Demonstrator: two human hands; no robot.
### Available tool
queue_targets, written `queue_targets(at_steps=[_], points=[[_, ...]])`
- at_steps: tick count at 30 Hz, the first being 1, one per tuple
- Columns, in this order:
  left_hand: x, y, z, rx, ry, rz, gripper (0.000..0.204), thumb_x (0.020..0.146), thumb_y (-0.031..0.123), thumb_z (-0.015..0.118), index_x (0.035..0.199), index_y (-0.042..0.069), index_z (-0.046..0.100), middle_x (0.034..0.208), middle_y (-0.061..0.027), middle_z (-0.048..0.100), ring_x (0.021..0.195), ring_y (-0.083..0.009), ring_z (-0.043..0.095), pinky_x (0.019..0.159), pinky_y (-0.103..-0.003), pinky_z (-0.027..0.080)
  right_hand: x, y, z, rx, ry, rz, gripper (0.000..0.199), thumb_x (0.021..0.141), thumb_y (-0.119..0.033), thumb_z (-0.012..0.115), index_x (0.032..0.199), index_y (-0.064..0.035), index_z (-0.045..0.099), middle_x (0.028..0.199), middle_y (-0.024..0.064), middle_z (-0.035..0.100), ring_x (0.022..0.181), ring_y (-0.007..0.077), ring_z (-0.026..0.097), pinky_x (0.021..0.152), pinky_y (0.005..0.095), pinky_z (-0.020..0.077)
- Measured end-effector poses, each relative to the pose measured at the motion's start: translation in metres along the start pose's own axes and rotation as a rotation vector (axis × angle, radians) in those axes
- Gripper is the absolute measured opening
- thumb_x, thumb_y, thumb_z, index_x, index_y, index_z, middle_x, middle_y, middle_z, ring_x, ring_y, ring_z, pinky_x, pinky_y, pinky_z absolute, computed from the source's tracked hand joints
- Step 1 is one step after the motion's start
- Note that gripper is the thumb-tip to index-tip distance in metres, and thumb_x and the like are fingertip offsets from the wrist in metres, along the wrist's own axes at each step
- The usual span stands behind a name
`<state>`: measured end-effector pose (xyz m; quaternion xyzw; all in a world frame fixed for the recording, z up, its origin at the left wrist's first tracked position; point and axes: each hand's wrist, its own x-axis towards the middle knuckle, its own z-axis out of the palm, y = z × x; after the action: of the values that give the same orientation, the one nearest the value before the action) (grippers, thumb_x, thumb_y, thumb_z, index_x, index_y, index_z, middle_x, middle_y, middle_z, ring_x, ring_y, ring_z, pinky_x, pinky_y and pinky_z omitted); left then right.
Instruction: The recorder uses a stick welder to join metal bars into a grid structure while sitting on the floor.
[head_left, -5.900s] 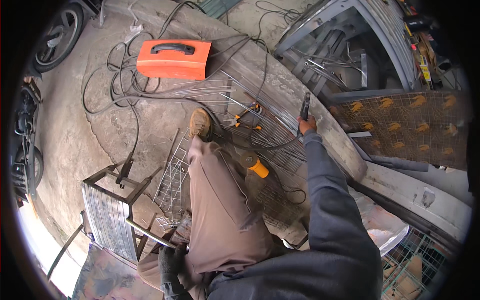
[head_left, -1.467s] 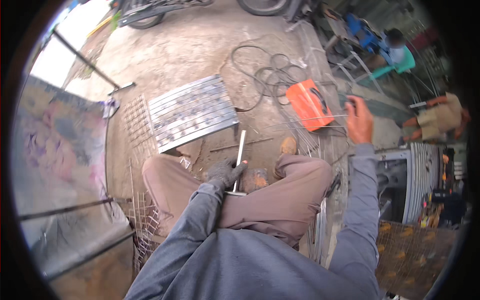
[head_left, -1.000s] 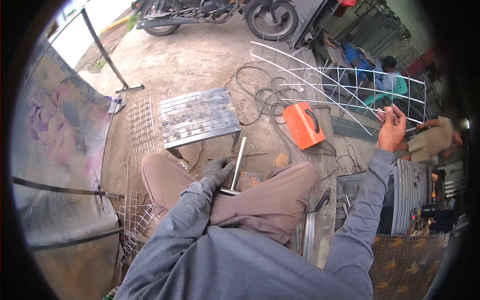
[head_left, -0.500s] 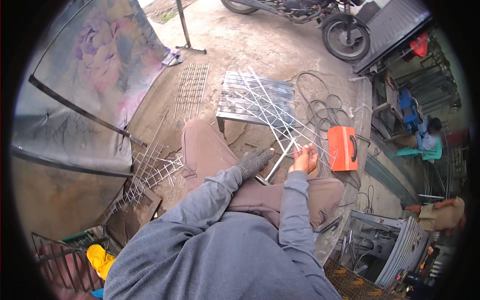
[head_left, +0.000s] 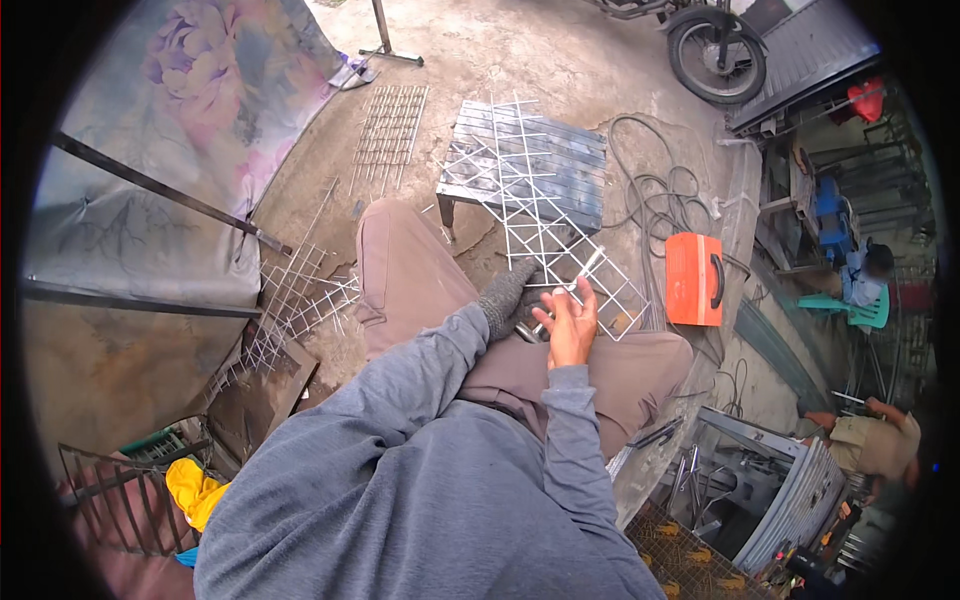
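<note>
One limp, flower-printed curtain [head_left: 200, 120] hangs at far left, then loose wire grids [head_left: 318, 300] with ragged ends cross on the rough concrete floor [head_left: 440, 60], apt to snag whatever brushes past; a ribbed wire panel [head_left: 392, 135] lies beyond them; next, the left hand [head_left: 505, 300], in a knitted grey glove, is at the near edge of a thin bright wire grid [head_left: 540, 218], its grip impossible to tell, and the grid slants over the slatted steel table [head_left: 580, 170], where uneven support might let it slip or bend; a round metal bar [head_left: 592, 264] shows beside the bare right hand [head_left: 570, 335], fingers loosely apart, any pinch unclear, and a sharp wire tip could prick that skin; farther right, smooth cable [head_left: 655, 182] coils near a boxy orange case [head_left: 693, 280]
</note>
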<state>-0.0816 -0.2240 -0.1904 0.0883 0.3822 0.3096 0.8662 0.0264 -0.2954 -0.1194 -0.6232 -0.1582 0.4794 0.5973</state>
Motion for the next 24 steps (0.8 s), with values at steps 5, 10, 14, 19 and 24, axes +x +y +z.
queue_targets(at_steps=[5,10,14,19,24], points=[[-0.03,0.013,0.016,-0.043,0.06,-0.014,0.037,0.107,0.038,0.051,0.128,0.007,0.056,0.11,-0.0154,0.071,0.094,-0.0273,0.072,0.078,-0.041,0.063,-0.002,-0.069,-0.025,-0.438,-0.243,0.248,0.061,0.1,-0.023,0.066,0.151,-0.0067,0.037,0.11,0.0182,0.072,0.083,0.0229,0.074,0.068,0.0333,0.061],[-0.027,0.009,0.004,-0.005,0.062,-0.045,0.035,0.107,0.037,0.052,0.124,0.007,0.056,0.112,-0.018,0.068,0.094,-0.0296,0.072,0.075,-0.04,0.063,0.075,-0.055,-0.077,-1.17,-0.1,-0.525,0.047,0.1,-0.038,0.063,0.134,-0.0051,0.059,0.115,0.0201,0.072,0.096,0.0317,0.073,0.083,0.0427,0.0564],[-0.042,0.01,0.014,0.042,0.043,0.026,0.033,0.107,0.037,0.054,0.119,0.006,0.058,0.101,-0.0155,0.07,0.085,-0.0279,0.073,0.066,-0.039,0.063,0.085,-0.049,-0.08,-1.3,-0.278,-0.358,0.047,0.1,-0.043,0.058,0.127,-0.0053,0.066,0.119,0.0216,0.071,0.106,0.0391,0.067,0.093,0.045,0.0521],[-0.055,0.026,-0.005,0.157,0.099,0.014,0.032,0.105,0.033,0.057,0.12,0.004,0.058,0.1,-0.0132,0.07,0.082,-0.027,0.073,0.063,-0.039,0.063,0.086,-0.052,-0.081,-1.309,-0.325,-0.331,0.041,0.101,-0.041,0.057,0.124,-0.0104,0.069,0.105,0.0208,0.073,0.099,0.035,0.071,0.085,0.0439,0.0536],[-0.083,0.054,-0.029,0.289,0.009,0.062,0.027,0.104,0.029,0.059,0.115,0.004,0.06,0.106,-0.0135,0.072,0.075,-0.0239,0.074,0.062,-0.032,0.064,0.08,-0.053,-0.091,-1.251,-0.275,-0.14,0.036,0.102,-0.041,0.054,0.116,-0.0125,0.071,0.082,0.0185,0.072,0.069,0.028,0.073,0.074,0.0429,0.054]])
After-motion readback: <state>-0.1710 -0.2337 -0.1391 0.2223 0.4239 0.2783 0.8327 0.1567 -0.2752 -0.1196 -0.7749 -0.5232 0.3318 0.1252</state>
